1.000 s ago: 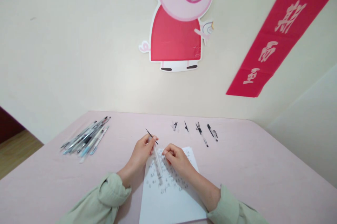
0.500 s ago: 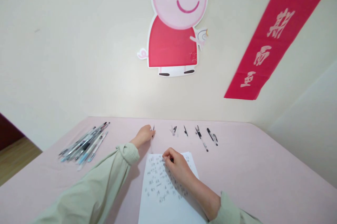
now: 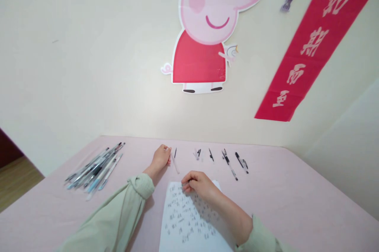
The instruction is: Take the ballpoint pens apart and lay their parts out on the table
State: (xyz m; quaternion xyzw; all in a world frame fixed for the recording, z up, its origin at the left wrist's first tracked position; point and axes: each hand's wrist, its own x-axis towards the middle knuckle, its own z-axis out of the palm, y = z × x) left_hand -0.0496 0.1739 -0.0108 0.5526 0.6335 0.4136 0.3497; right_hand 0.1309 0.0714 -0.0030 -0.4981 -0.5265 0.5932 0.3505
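Note:
My left hand [image 3: 161, 156] is at the back of the table with its fingers closed at the upper end of a thin pale tube [image 3: 175, 164], which looks like a pen refill. Just right of the fingertips lies a slim dark piece [image 3: 175, 152]. Over the top of a sheet of handwritten paper [image 3: 177, 220], my right hand [image 3: 199, 184] is closed in a pinch. A small dark bit shows between its fingers; the rest is hidden.
A heap of pens [image 3: 96, 167] lies at the left. Along the back right are small pen parts [image 3: 197, 154], a short dark piece [image 3: 211, 155], a longer pen [image 3: 230, 165] and dark caps [image 3: 241, 162]. Behind the pink tabletop [image 3: 281, 200] rises a wall with a pig cutout [image 3: 199, 60] and a red banner [image 3: 308, 52].
My left hand has let go of the slim dark piece and shifted slightly left, to the pale tube's end. My right hand stays over the paper. The camera view has tilted up a little.

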